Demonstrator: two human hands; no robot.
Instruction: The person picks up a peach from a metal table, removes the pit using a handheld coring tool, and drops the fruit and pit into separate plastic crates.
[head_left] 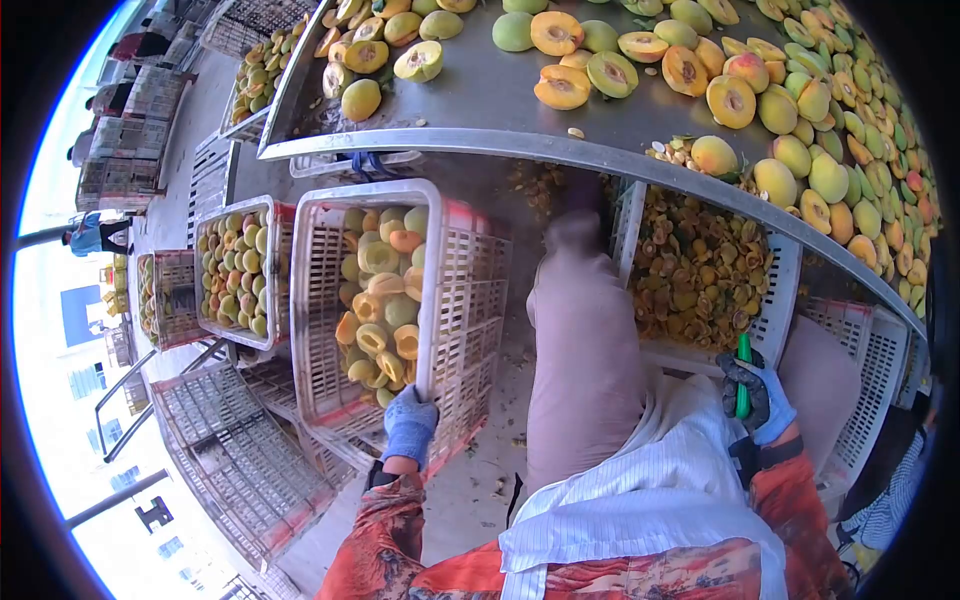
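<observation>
My left hand [410,428], in a blue knitted glove, is closed over the near rim of a white plastic crate [430,300]. Inside that crate lie yellow-green fruit halves [380,300] that look like peaches, several showing hollow pits. It rests on top of other crates, to the left of my legs. My right hand [765,402], gloved in blue with dark finger coating, is wrapped round a green-handled tool [743,375] above my right thigh. The tool's working end cannot be made out. Below the table edge, near that hand, stands a crate of fruit scraps and pits [700,265].
A metal-edged table [480,142] ahead carries many whole and cut fruits [830,180], heaped toward the right. More filled crates [235,270] stand at left, beside slatted crates [235,440]. A person in blue [88,237] is far left. Scraps litter the floor.
</observation>
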